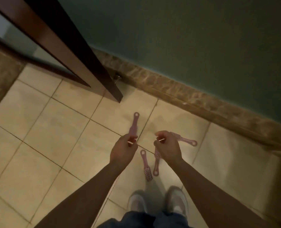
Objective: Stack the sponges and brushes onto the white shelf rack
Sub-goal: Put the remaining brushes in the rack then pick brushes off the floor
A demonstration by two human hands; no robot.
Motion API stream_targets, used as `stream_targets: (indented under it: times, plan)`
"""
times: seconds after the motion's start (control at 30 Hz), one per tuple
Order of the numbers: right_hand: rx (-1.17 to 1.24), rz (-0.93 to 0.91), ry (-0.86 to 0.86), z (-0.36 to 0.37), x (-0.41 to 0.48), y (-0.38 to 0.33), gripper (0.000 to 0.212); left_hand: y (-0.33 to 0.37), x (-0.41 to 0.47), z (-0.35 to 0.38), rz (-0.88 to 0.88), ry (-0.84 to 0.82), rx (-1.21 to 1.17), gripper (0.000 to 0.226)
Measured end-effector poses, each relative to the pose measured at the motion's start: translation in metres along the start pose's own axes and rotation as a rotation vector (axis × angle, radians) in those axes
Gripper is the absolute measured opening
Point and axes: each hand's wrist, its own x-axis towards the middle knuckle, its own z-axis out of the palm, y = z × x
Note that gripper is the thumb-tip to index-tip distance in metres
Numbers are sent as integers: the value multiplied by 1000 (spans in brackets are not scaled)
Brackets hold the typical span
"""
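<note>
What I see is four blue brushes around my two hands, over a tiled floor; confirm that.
Wrong on colour. The head view shows that the four brushes are pink, not blue. The rest stands: they lie around the left hand and right hand, over the tiled floor.

Pink plastic brushes (146, 168), glossy tiles (54, 129)

Dim warm light, soft blur, wide-angle distortion
</note>
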Motion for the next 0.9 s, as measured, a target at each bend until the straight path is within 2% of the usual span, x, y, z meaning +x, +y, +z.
stream_targets:
  times: [0.17, 0.37, 0.47, 0.53, 0.63, 0.73, 0.8, 0.9]
  plan:
    - [-136, -226, -88, 61, 102, 49, 29, -72, 92, 40, 24, 59, 62, 32]
    - [-585, -589, -124, 112, 173, 74, 49, -114, 147, 78, 17, 143, 162, 73]
    - [-773, -699, -189, 125, 184, 78, 56, -122, 155, 86, 12, 154, 189, 72]
    - [-809, -745, -212, 131, 185, 82, 57, -124, 156, 86, 15, 169, 150, 66]
    - [-840, -812, -139, 134, 183, 86, 49, -125, 152, 88, 9, 205, 13, 55]
    - [-812, -816, -31, 133, 182, 87, 42, -123, 148, 92, -9, 309, -326, 44]
    - [-718, -827, 46, 130, 179, 86, 36, -118, 149, 89, 6, 382, -537, 36]
    - [-492, -823, 70, 128, 170, 81, 24, -106, 151, 82, 5, 351, -703, 32]
